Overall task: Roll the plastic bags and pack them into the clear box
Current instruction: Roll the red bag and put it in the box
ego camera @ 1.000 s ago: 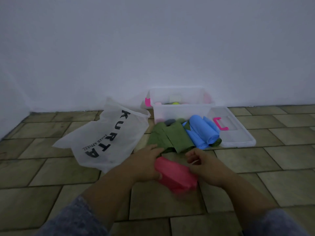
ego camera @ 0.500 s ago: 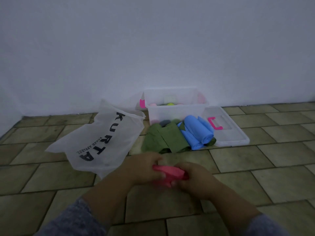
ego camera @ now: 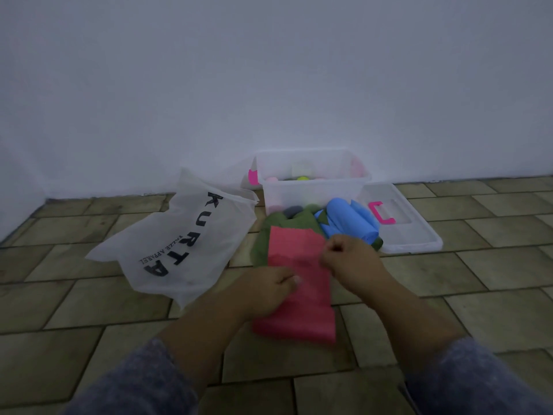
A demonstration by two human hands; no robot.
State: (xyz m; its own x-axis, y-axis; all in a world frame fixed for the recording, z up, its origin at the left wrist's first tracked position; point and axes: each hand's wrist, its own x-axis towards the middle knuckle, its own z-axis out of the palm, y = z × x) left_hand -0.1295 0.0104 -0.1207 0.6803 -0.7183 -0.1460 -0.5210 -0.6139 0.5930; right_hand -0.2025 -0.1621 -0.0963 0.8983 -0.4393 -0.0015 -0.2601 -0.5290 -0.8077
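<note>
Red bag (ego camera: 302, 313) unrolled, long axis toward box (ego camera: 314, 191); left hand (ego camera: 266, 292), right hand (ego camera: 353, 262) pinch.

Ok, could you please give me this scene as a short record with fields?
left hand: grips the left edge of the red bag
right hand: pinches the red bag's right edge
red bag: spread out on the floor, not yet rolled, far end over the green bags
green bags: heaped in front of the box
blue bags: loosely rolled, right of the green bags
box: open, a few small coloured things inside
lid: on the floor, right of the box
white bag: lying left of the box
</note>
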